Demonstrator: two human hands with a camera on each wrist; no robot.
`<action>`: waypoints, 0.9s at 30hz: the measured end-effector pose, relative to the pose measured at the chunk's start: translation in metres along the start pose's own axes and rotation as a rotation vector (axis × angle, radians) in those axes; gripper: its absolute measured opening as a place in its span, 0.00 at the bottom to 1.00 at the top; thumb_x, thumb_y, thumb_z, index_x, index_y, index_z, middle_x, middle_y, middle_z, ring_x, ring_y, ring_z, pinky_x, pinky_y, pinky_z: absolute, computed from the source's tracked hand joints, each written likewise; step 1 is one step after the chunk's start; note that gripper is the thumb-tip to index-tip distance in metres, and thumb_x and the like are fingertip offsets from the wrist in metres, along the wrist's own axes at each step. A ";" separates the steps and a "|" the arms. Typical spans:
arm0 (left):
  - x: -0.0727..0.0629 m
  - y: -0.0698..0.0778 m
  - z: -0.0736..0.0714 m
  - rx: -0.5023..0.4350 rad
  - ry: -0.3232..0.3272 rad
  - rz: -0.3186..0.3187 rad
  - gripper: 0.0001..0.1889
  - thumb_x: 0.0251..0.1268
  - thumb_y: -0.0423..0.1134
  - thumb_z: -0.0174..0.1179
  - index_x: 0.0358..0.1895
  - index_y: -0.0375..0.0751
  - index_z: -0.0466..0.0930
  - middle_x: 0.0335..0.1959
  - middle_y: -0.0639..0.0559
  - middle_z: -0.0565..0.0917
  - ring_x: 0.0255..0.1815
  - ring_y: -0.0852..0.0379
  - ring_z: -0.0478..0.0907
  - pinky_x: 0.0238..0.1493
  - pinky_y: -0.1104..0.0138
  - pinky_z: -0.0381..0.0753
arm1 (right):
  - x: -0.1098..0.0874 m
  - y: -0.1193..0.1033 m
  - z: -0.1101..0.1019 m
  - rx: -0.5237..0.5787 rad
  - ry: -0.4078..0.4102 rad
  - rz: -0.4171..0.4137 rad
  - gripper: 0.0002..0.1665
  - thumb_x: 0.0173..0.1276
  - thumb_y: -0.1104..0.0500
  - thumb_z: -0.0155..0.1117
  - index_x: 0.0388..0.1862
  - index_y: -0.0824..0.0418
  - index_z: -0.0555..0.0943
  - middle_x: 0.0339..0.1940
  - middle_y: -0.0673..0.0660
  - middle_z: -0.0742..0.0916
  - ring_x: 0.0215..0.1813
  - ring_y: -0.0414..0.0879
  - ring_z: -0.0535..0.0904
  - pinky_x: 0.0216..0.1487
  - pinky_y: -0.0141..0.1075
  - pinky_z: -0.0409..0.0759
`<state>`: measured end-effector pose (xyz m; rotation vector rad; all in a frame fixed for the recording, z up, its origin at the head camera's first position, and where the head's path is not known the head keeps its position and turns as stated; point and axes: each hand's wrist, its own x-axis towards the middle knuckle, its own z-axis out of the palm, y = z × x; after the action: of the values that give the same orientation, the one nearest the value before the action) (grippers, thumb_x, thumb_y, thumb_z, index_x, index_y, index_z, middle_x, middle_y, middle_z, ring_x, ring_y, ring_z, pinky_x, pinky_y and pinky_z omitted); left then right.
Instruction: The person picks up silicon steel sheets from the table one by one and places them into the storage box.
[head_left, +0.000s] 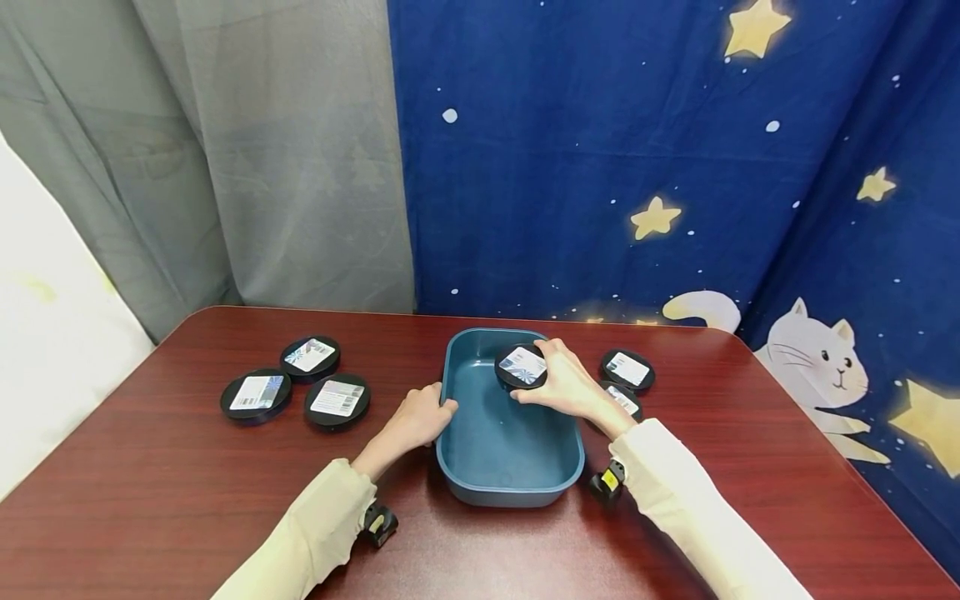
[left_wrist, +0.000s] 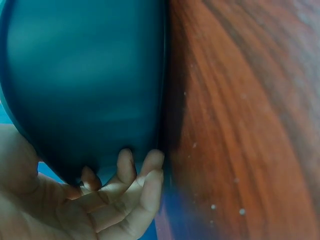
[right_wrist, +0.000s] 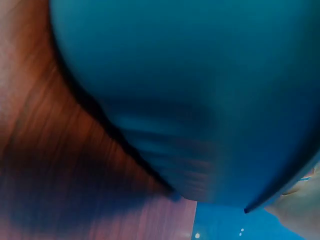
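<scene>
A deep blue rectangular plastic bin [head_left: 510, 487] with rounded corners stands on the table. At its left side my left hand [head_left: 417, 415] grips the rim, thumb over the edge; the left wrist view shows that hand's fingers [left_wrist: 125, 172] against the outer wall. Over the bin's far right part, my right hand [head_left: 564, 379] pinches a flat, round black container [head_left: 522, 367] with a white and blue label. Only a bit of the right hand [right_wrist: 297, 210] appears beyond the bin's wall in the right wrist view, and the held container is hidden there.
Left of the bin lie three similar labelled black containers [head_left: 336, 402] close together. Two more black containers [head_left: 628, 369] lie to its right, one partly behind my right wrist. The reddish-brown table [head_left: 150, 500] ends at the back before grey and blue curtains [head_left: 525, 167].
</scene>
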<state>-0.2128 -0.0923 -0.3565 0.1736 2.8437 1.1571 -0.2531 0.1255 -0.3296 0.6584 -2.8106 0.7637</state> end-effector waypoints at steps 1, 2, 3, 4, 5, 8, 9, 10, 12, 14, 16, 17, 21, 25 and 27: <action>0.000 0.000 0.000 -0.001 0.000 0.001 0.09 0.59 0.36 0.45 0.33 0.33 0.70 0.17 0.46 0.71 0.10 0.56 0.69 0.15 0.67 0.71 | 0.002 0.000 0.000 0.001 -0.009 -0.001 0.50 0.41 0.46 0.72 0.57 0.73 0.65 0.45 0.65 0.75 0.44 0.55 0.73 0.46 0.45 0.71; 0.000 0.000 0.000 0.000 0.000 0.001 0.09 0.59 0.36 0.45 0.33 0.33 0.70 0.17 0.46 0.71 0.10 0.56 0.69 0.15 0.67 0.71 | 0.004 -0.001 0.001 -0.004 -0.019 -0.001 0.50 0.41 0.46 0.72 0.58 0.73 0.65 0.45 0.65 0.75 0.44 0.55 0.73 0.46 0.45 0.71; 0.000 0.000 0.000 -0.001 0.000 0.001 0.09 0.59 0.36 0.45 0.33 0.33 0.70 0.17 0.46 0.71 0.10 0.56 0.69 0.14 0.67 0.71 | 0.005 -0.001 0.001 -0.009 -0.028 0.000 0.50 0.41 0.46 0.72 0.58 0.74 0.65 0.46 0.65 0.74 0.44 0.55 0.72 0.47 0.45 0.71; 0.000 0.000 0.000 -0.003 -0.001 0.002 0.09 0.60 0.36 0.45 0.33 0.32 0.70 0.17 0.46 0.71 0.10 0.56 0.69 0.14 0.67 0.70 | 0.007 -0.001 0.001 -0.016 -0.038 0.002 0.50 0.42 0.46 0.71 0.58 0.75 0.65 0.46 0.66 0.74 0.44 0.55 0.72 0.47 0.45 0.71; 0.000 0.000 0.000 -0.003 -0.002 0.002 0.09 0.60 0.36 0.45 0.34 0.32 0.70 0.17 0.46 0.71 0.10 0.56 0.69 0.14 0.67 0.70 | 0.009 -0.001 0.002 -0.023 -0.048 0.004 0.50 0.42 0.46 0.72 0.58 0.75 0.64 0.46 0.66 0.74 0.44 0.55 0.72 0.47 0.45 0.71; 0.001 0.000 0.001 -0.003 -0.003 0.000 0.09 0.60 0.36 0.45 0.34 0.32 0.70 0.17 0.46 0.71 0.10 0.56 0.69 0.14 0.68 0.70 | 0.012 -0.001 0.003 -0.050 -0.084 0.004 0.50 0.42 0.46 0.71 0.57 0.76 0.64 0.47 0.67 0.75 0.46 0.56 0.72 0.49 0.45 0.71; 0.001 0.000 0.001 -0.003 -0.004 -0.002 0.09 0.60 0.36 0.45 0.34 0.32 0.70 0.17 0.46 0.71 0.10 0.56 0.69 0.14 0.68 0.70 | 0.013 -0.002 0.003 -0.058 -0.098 0.006 0.51 0.43 0.46 0.71 0.57 0.76 0.64 0.47 0.67 0.75 0.47 0.56 0.72 0.50 0.45 0.70; 0.001 0.000 0.001 -0.002 -0.005 -0.003 0.09 0.61 0.36 0.45 0.35 0.32 0.70 0.17 0.46 0.71 0.10 0.56 0.69 0.14 0.68 0.70 | 0.015 -0.002 0.004 -0.064 -0.110 0.005 0.51 0.43 0.46 0.71 0.57 0.77 0.64 0.47 0.67 0.75 0.48 0.56 0.71 0.50 0.45 0.70; 0.001 0.000 0.001 0.000 -0.005 -0.003 0.09 0.61 0.36 0.45 0.34 0.32 0.70 0.17 0.45 0.71 0.10 0.56 0.70 0.14 0.68 0.70 | 0.016 -0.003 0.005 -0.076 -0.133 0.006 0.51 0.43 0.46 0.71 0.57 0.77 0.63 0.48 0.68 0.75 0.49 0.56 0.70 0.52 0.45 0.69; 0.001 0.000 0.001 0.000 -0.007 -0.003 0.09 0.61 0.36 0.45 0.34 0.32 0.70 0.17 0.45 0.71 0.10 0.56 0.70 0.14 0.68 0.71 | 0.018 -0.004 0.007 -0.088 -0.152 0.012 0.50 0.43 0.46 0.71 0.57 0.77 0.63 0.49 0.68 0.75 0.50 0.55 0.69 0.52 0.44 0.69; 0.000 0.000 0.001 -0.001 -0.008 -0.003 0.09 0.61 0.36 0.45 0.34 0.32 0.70 0.17 0.45 0.71 0.10 0.56 0.70 0.15 0.68 0.71 | 0.020 -0.004 0.008 -0.098 -0.169 0.014 0.50 0.43 0.47 0.71 0.57 0.77 0.63 0.48 0.68 0.75 0.50 0.55 0.69 0.51 0.44 0.70; 0.000 0.000 0.001 -0.002 -0.008 -0.004 0.09 0.61 0.36 0.45 0.33 0.32 0.70 0.17 0.45 0.71 0.10 0.56 0.70 0.15 0.67 0.71 | 0.021 -0.005 0.009 -0.106 -0.179 0.015 0.50 0.43 0.46 0.71 0.57 0.76 0.63 0.48 0.68 0.74 0.50 0.55 0.69 0.50 0.44 0.70; 0.000 0.001 0.001 -0.007 -0.015 -0.011 0.09 0.61 0.36 0.45 0.35 0.32 0.70 0.18 0.45 0.70 0.11 0.56 0.70 0.15 0.67 0.71 | 0.023 -0.006 0.012 -0.124 -0.214 0.024 0.51 0.44 0.46 0.70 0.58 0.76 0.63 0.48 0.68 0.74 0.50 0.54 0.68 0.50 0.44 0.70; 0.000 0.001 0.001 -0.007 -0.020 -0.015 0.09 0.61 0.36 0.45 0.36 0.31 0.70 0.18 0.45 0.70 0.12 0.56 0.70 0.15 0.68 0.72 | 0.025 -0.007 0.014 -0.142 -0.243 0.035 0.51 0.45 0.46 0.70 0.59 0.77 0.62 0.49 0.68 0.73 0.49 0.54 0.68 0.51 0.45 0.70; 0.000 0.001 0.001 -0.004 -0.019 -0.015 0.09 0.61 0.36 0.45 0.36 0.32 0.70 0.18 0.45 0.70 0.12 0.56 0.70 0.15 0.68 0.72 | 0.025 -0.007 0.014 -0.157 -0.255 0.032 0.50 0.45 0.46 0.70 0.58 0.76 0.63 0.49 0.67 0.73 0.49 0.54 0.69 0.52 0.45 0.70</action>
<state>-0.2125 -0.0909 -0.3562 0.1620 2.8213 1.1515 -0.2726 0.1031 -0.3321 0.7324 -3.0766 0.4862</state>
